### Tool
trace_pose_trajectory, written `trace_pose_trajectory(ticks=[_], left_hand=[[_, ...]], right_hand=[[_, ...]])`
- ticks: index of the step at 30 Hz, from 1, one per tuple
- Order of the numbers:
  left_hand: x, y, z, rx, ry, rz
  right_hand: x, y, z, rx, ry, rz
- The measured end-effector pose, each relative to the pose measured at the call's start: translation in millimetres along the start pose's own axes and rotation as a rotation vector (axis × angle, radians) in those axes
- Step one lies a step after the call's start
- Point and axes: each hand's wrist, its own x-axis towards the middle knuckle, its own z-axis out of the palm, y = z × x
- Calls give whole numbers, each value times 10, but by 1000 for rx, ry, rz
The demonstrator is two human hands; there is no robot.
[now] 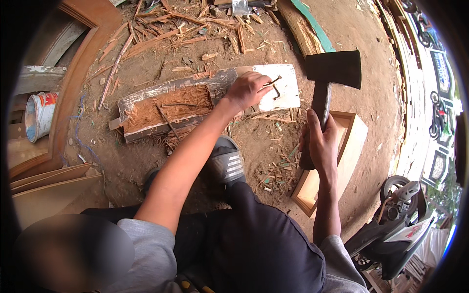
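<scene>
My right hand [320,139] grips a hatchet [321,100] by its dark handle, with the broad dark head [334,67] raised above the ground and its blade edge turned right. In a pinch between thumb and fingers, my left hand [248,90] holds a nail [275,79] over the pale end of a weathered wooden block [171,88]. The nail's head points up and to the right, and a dark mark like its shadow falls on the pale surface. Left of that hand, the block has a rough, splintered reddish hollow [168,110] with loose slivers lying in it.
Wood splinters [185,31] litter the dirt ground. A wooden frame [332,163] lies beside my right forearm. A large door frame [73,93] and a paint bucket [41,117] stand at left. My sandalled foot [228,158] is near the block. A motorbike [398,229] is parked at lower right.
</scene>
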Motion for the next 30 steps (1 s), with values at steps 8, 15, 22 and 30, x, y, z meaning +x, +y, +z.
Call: trace_pose_trajectory(ticks=[8, 15, 22, 30], left_hand=[[250, -625, -1640, 584, -1003, 153], [-769, -409, -3352, 662, -1330, -493], [-1273, -555, -3210, 641, -1139, -477], [-1302, -552, -3254, 641, -1117, -517]], right_hand=[[26, -42, -33, -20, -31, -104], [-59, -150, 234, -37, 92, -292], [-50, 268, 373, -232, -191, 158], [-285, -159, 56, -2, -4, -21]])
